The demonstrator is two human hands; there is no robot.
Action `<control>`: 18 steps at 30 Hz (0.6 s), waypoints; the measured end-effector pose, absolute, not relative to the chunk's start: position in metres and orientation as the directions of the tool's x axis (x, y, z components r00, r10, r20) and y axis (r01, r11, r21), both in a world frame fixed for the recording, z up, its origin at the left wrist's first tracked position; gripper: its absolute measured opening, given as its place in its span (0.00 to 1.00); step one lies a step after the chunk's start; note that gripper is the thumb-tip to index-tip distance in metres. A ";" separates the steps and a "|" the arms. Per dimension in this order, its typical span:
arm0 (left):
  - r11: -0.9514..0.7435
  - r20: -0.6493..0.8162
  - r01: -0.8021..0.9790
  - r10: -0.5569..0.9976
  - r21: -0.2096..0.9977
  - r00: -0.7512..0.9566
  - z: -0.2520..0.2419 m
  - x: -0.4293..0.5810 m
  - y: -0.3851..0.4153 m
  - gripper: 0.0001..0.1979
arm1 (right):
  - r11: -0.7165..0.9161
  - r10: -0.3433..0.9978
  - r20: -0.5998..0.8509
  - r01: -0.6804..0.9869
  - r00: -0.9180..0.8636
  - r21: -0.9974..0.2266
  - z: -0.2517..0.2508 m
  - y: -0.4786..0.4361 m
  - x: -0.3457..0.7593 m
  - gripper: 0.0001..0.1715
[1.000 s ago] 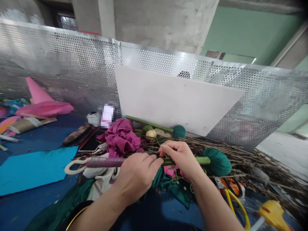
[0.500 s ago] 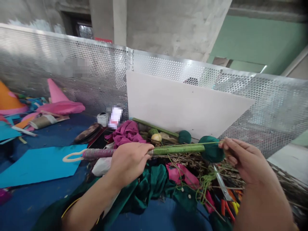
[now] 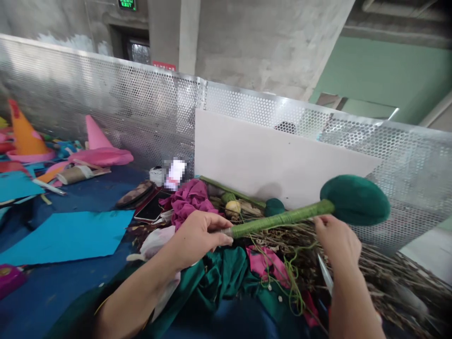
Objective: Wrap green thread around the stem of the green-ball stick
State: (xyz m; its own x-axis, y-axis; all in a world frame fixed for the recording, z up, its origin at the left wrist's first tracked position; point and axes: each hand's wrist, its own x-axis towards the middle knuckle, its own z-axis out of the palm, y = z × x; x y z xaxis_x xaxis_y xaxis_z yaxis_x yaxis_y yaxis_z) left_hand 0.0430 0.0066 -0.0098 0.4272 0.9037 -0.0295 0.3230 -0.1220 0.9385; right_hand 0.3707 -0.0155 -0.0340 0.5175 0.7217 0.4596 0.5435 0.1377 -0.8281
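A stick wrapped in green yarn (image 3: 282, 219) slants up to the right, with a dark green padded oval (image 3: 355, 200) at its far end. My left hand (image 3: 197, 238) is closed around the stick's lower left part. Just below the oval, my right hand (image 3: 337, 238) has its fingers pinched together close under the stick; green yarn runs near its fingertips, but the exact grip is too small to make out. Loose green yarn (image 3: 294, 282) hangs in a tangle over dark green cloth (image 3: 226, 270) and pink cloth (image 3: 266, 263).
Dry twigs (image 3: 391, 282) and scissors (image 3: 325, 273) lie at the right. Magenta cloth (image 3: 192, 200), a pouch (image 3: 136, 194), a lit phone (image 3: 175, 173) and blue sheet (image 3: 70, 235) are at the left. A white board (image 3: 268, 155) leans on the perforated metal screen (image 3: 106, 94).
The stick has turned, its right end now higher and its padded oval showing broadside. My right hand has come down and inward from the taut strand. The view has shifted slightly.
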 end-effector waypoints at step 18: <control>0.067 -0.069 0.017 0.941 0.998 0.331 -0.010 0.047 0.007 0.10 | 0.599 0.764 0.643 0.306 0.059 -0.740 -0.056 -0.044 0.210 0.17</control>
State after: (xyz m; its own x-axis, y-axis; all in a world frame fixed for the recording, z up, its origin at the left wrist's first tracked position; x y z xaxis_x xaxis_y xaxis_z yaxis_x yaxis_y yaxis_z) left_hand 0.0469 0.0066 -0.0096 0.3308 0.9412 -0.0686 0.0173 0.0667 0.9976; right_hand 0.2098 -0.0435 -0.0558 0.0585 0.7637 0.6429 0.3060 0.5992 -0.7398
